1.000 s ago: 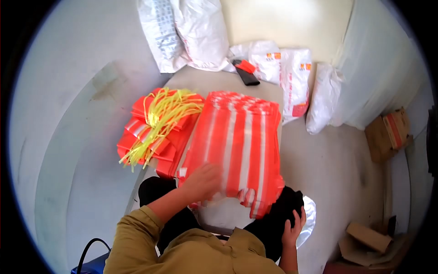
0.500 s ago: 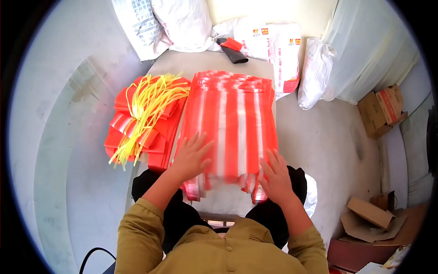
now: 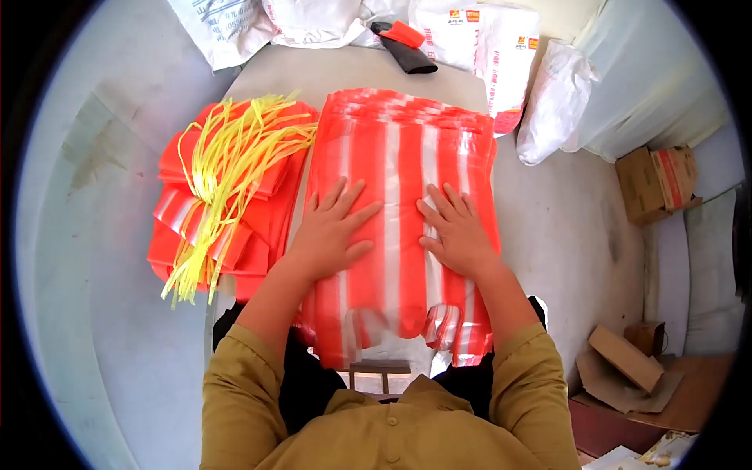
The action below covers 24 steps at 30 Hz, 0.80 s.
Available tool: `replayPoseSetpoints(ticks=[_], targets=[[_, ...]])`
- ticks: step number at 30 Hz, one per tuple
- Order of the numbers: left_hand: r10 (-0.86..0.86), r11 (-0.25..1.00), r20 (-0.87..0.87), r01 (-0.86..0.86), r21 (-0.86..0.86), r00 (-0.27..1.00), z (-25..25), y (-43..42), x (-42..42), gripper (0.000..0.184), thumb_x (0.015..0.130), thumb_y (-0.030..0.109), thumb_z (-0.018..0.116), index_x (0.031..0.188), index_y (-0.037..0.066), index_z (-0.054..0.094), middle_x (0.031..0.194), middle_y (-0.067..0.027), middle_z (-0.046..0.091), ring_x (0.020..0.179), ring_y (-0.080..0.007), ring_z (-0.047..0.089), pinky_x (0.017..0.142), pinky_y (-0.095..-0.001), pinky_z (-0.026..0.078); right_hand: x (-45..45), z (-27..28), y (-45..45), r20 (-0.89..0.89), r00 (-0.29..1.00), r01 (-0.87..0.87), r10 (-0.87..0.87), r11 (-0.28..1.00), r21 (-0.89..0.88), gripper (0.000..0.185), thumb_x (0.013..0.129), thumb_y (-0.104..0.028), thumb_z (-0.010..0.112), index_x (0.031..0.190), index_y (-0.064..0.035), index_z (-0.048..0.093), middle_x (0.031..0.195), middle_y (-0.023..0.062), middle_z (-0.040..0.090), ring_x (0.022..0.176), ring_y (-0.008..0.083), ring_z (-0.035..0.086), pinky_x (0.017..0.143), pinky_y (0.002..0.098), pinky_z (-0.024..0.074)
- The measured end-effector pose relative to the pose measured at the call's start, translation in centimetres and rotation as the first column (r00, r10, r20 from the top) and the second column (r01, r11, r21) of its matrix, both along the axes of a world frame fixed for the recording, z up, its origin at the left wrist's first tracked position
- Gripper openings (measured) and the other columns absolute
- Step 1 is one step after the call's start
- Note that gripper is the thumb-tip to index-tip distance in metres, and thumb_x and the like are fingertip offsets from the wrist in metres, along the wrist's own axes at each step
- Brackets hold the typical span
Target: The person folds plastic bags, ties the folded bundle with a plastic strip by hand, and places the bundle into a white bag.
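A stack of red-and-white striped plastic bags (image 3: 403,157) lies flat in front of me, its lower edge hanging over the near side of the table. My left hand (image 3: 329,231) rests palm down with spread fingers on the left part of the stack. On its right part lies my right hand (image 3: 457,231), flat, fingers apart. Folded red plastic bags (image 3: 262,243) sit to the left, and a bundle of yellow strips (image 3: 223,176) lies over them.
The table top (image 3: 313,66) shows behind the stack. Beyond it are a black and red object (image 3: 406,48) and white printed sacks (image 3: 505,59). A cardboard box (image 3: 656,184) stands at right, with opened cardboard (image 3: 627,368) lower right.
My right hand has come from beside my knee onto the striped stack. My left hand has moved forward over the bags and lies flat there. The view has shifted.
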State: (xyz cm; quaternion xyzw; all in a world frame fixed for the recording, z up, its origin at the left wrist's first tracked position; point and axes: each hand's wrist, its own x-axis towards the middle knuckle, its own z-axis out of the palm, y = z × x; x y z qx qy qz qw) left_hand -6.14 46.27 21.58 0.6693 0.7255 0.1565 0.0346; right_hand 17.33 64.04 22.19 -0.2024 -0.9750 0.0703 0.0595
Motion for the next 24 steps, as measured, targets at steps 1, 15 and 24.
replayPoseSetpoints(ticks=[1,15,24], targets=[[-0.001,1.0,0.014,0.001,-0.011,1.0,0.2,0.1,-0.2,0.073,0.087,0.045,0.073,0.155,0.029,0.049,0.17,-0.0094,0.028,0.157,-0.0374,0.023,0.12,-0.0661,0.025,-0.1,0.8,0.0,0.012,1.0,0.012,-0.012,1.0,-0.002,0.067,0.095,-0.04,0.065,0.156,-0.0181,0.048,0.167,0.0127,0.033,0.156,0.037,0.025,0.128,0.0535,0.0168],[0.076,0.994,0.01,-0.075,-0.079,0.997,1.4,0.6,-1.1,0.076,0.088,0.042,0.074,0.157,0.03,0.045,0.17,-0.0104,0.028,0.158,-0.035,0.022,0.123,-0.0633,0.022,1.7,0.7,-1.3,-0.04,0.999,-0.018,0.019,0.999,0.029,0.063,0.089,-0.031,0.075,0.147,-0.0138,0.057,0.162,0.0146,0.042,0.151,0.0386,0.035,0.123,0.0576,0.0251],[0.182,0.981,-0.04,-0.184,-0.058,0.983,0.8,-0.4,-1.0,0.071,0.092,0.047,0.07,0.157,0.027,0.046,0.169,-0.012,0.029,0.156,-0.0396,0.026,0.122,-0.0633,0.026,4.1,4.0,-7.1,-0.076,0.939,-0.344,0.336,0.911,-0.226,0.052,0.081,-0.027,0.081,0.128,-0.0118,0.064,0.151,0.0147,0.051,0.142,0.0367,0.045,0.116,0.0564,0.0353]])
